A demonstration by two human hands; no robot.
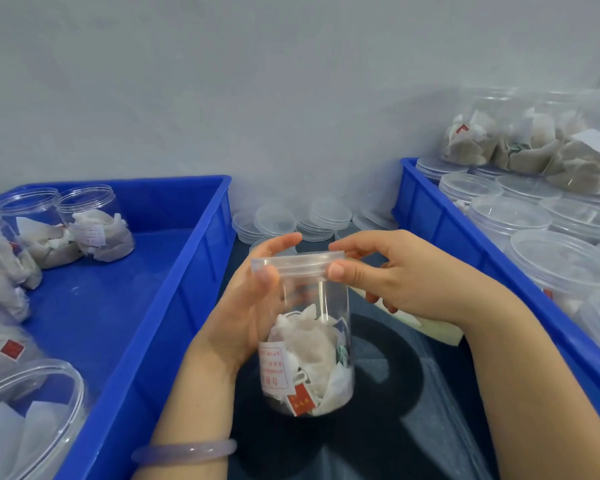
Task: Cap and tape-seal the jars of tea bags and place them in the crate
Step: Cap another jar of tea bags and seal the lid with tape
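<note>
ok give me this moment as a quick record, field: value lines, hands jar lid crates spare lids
left hand: grips the jar's side
right hand: fingers on the lid's rim
jar: clear, upright, tea bags inside
lid: clear, sitting on the jar mouth
left crate: blue, holds open jars of tea bags
right crate: blue, holds capped jars
spare lids: loose pile between the crates
tape: none seen on the jar

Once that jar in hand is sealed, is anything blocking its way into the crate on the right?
Nothing stands between the jar and the right crate; only its blue wall must be cleared. Inside, capped jars crowd the crate, some stacked, and no free floor shows.
</note>
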